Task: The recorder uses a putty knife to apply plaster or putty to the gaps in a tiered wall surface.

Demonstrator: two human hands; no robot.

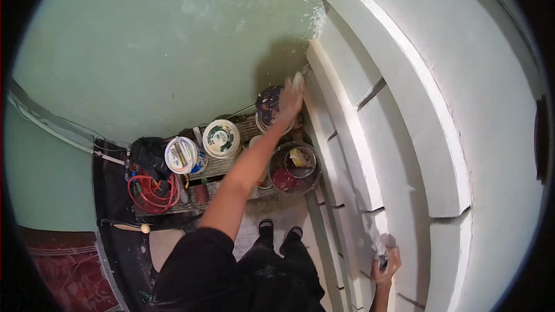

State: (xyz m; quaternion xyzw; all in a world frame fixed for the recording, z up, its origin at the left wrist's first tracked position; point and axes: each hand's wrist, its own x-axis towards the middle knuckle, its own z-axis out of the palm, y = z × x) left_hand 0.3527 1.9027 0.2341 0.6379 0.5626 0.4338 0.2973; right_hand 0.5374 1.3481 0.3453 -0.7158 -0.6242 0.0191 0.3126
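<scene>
My left hand [291, 103] reaches far forward to the corner where the green wall meets the white ledges. A small pale piece [298, 80] shows at its fingertips, too blurred to name. Close beside that hand is the end of a long white ledge [332, 81]. At the lower right, my right hand [388, 264] is closed around a whitish, striped thing with a dark part [380, 252], held against the lower stretch of the white ledges. Its kind cannot be made out.
A wooden bench [231, 166] along the green wall [173, 52] carries a lidded white bucket [221, 138], another tub [181, 156], a dark-topped bucket [269, 104] and a coiled red hose [153, 193]. A round dark basin [315, 179] holds a yellow sponge [300, 157].
</scene>
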